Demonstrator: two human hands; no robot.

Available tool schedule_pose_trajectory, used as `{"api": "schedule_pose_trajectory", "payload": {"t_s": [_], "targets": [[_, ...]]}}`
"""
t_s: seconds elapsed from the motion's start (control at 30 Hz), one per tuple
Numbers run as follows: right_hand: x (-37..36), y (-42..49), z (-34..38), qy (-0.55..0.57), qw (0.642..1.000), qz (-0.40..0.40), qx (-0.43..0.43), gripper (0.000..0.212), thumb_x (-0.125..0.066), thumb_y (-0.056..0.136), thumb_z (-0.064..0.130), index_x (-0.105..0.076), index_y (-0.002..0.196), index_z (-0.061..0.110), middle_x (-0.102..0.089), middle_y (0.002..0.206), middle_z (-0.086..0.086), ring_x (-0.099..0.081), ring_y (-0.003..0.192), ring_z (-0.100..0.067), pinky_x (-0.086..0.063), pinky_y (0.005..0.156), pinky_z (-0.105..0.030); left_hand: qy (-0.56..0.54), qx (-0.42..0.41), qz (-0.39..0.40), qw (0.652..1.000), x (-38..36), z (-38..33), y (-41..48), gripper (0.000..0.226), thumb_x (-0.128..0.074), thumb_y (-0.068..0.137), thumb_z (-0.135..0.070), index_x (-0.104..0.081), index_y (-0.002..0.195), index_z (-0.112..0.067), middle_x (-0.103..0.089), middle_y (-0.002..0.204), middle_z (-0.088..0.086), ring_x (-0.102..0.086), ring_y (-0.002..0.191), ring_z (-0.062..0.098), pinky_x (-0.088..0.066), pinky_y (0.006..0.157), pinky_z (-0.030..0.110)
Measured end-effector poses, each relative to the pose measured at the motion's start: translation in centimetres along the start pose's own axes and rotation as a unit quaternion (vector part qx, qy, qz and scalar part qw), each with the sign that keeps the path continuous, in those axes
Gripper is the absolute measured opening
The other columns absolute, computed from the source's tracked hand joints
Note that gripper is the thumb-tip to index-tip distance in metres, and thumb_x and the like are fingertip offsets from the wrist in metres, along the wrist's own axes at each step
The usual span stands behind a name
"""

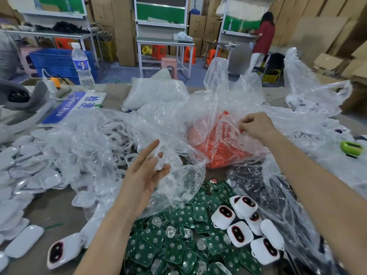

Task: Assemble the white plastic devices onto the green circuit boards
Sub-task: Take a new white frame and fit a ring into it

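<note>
Opening the clear bag of orange parts looks like the step in hand; no device is picked up yet. Left hand is palm-up, fingers spread & relaxed against loose film; can't tell if a small clear bit sits at its fingertips. Right hand pinches the bag's film w/ thumb & forefinger. Best approach: hold the pinch high & spread the mouth w/ the left, so film doesn't drag over parts below.

Table: white shells along the left edge, water bottle at the far-left corner. Green circuit boards are heaped at the near edge, centre. About 7 white plastic devices lie on them, just right. Behind: benches, cardboard boxes, 1 person standing far right.
</note>
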State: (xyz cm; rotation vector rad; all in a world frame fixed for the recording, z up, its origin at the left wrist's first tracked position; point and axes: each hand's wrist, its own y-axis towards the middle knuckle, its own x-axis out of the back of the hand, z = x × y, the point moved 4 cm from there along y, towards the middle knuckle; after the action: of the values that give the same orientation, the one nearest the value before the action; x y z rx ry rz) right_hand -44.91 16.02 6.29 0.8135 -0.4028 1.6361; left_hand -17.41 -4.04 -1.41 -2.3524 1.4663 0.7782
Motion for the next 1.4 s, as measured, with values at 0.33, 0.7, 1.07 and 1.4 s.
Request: {"api": "schedule_pose_trajectory", "payload": {"t_s": [0.33, 0.7, 1.07, 1.4], "targets": [[0.8, -0.9, 1.4, -0.033, 0.997, -0.021, 0.066, 0.015, -0.074, 0.083, 0.013, -0.070, 0.097, 0.010, -0.071, 0.089, -0.012, -0.067, 0.073, -0.022, -0.056, 0.072, -0.032, 0.130, 0.026, 0.002, 0.991, -0.1, 0.2, -0.4, 0.049, -0.087, 0.065, -0.028, -0.064, 0.108, -0.032, -0.067, 0.095, 0.003, -0.067, 0.074, 0.009, -0.054, 0.069, 0.020], [0.3, -0.2, 1.5, -0.114, 0.986, 0.119, 0.039, 0.018, -0.065, 0.079, -0.008, -0.066, 0.067, 0.006, -0.065, 0.073, -0.011, -0.056, 0.063, -0.019, -0.045, 0.052, -0.022, -0.002, 0.020, 0.029, 0.999, -1.4, -0.2, -0.8, 0.027, -0.057, 0.082, -0.006, -0.054, 0.107, -0.015, -0.070, 0.111, 0.023, -0.073, 0.085, 0.028, -0.059, 0.070, 0.025], [-6.6, 3.0, 3.8, -0.346, 0.920, 0.128, 0.133, 0.031, -0.059, 0.086, -0.005, -0.057, 0.116, -0.002, -0.060, 0.120, -0.018, -0.057, 0.099, -0.029, -0.045, 0.085, -0.032, 0.020, 0.023, 0.046, 0.998, -1.1, 0.1, -0.3, 0.026, -0.057, 0.080, -0.003, -0.054, 0.105, -0.012, -0.069, 0.119, 0.016, -0.072, 0.079, 0.024, -0.057, 0.070, 0.025], [-5.4, 3.4, 2.6, -0.345, 0.925, 0.119, 0.107, 0.030, -0.052, 0.090, -0.006, -0.053, 0.120, -0.003, -0.058, 0.120, -0.020, -0.057, 0.109, -0.035, -0.044, 0.082, -0.031, 0.030, 0.027, 0.053, 0.998, -0.9, 0.2, 0.0, 0.041, -0.057, 0.082, -0.005, -0.056, 0.122, -0.011, -0.070, 0.117, 0.016, -0.069, 0.073, 0.020, -0.057, 0.070, 0.024]]}}
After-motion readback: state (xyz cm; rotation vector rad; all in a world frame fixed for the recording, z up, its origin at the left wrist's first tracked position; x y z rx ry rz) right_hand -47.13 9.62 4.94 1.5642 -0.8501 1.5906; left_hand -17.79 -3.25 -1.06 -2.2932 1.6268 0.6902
